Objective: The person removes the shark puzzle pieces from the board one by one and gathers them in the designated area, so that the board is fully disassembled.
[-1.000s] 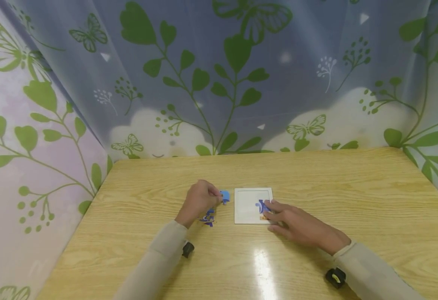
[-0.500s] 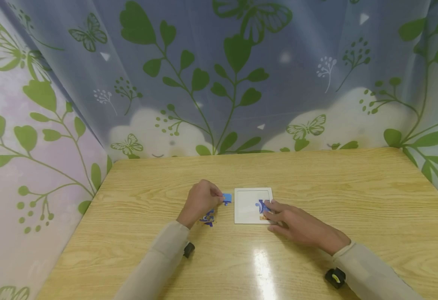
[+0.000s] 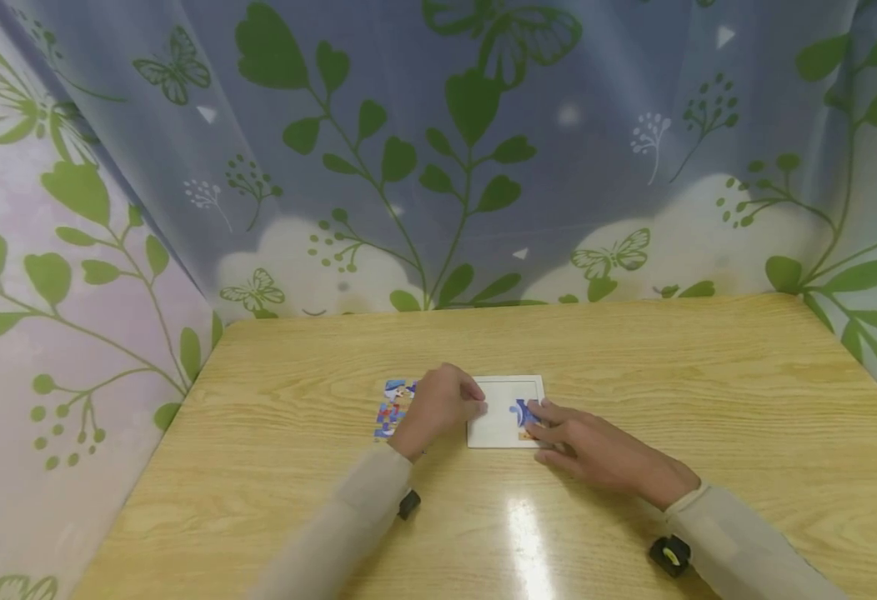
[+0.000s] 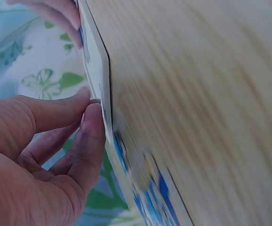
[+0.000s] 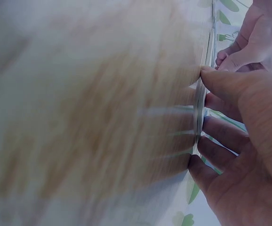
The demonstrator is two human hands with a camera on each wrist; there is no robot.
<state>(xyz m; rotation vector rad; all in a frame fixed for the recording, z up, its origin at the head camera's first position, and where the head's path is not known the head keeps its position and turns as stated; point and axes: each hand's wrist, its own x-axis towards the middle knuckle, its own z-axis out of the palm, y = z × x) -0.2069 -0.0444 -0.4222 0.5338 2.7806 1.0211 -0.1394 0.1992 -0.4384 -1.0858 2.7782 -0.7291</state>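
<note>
In the head view my left hand (image 3: 438,410) is over the left edge of a white puzzle tray (image 3: 493,429). Its thumb and index finger pinch a jigsaw piece (image 4: 95,100), mostly hidden by the fingertips; only a thin edge shows in the left wrist view. My right hand (image 3: 599,448) rests at the tray's right side, fingers extended over the frame and over blue and orange jigsaw pieces (image 3: 523,412) in the lower right corner. The right wrist view shows those fingertips along the tray's edge, partly hiding it.
Several loose, colourful jigsaw pieces (image 3: 389,414) lie left of the tray, partly behind my left hand and wrist. The wooden table (image 3: 633,350) ends at a patterned curtain (image 3: 378,167) behind and at the sides.
My left hand has moved right with the pinched blue jigsaw piece, from beside the tray to its left edge. More of the loose pieces now show. My right hand has stayed put.
</note>
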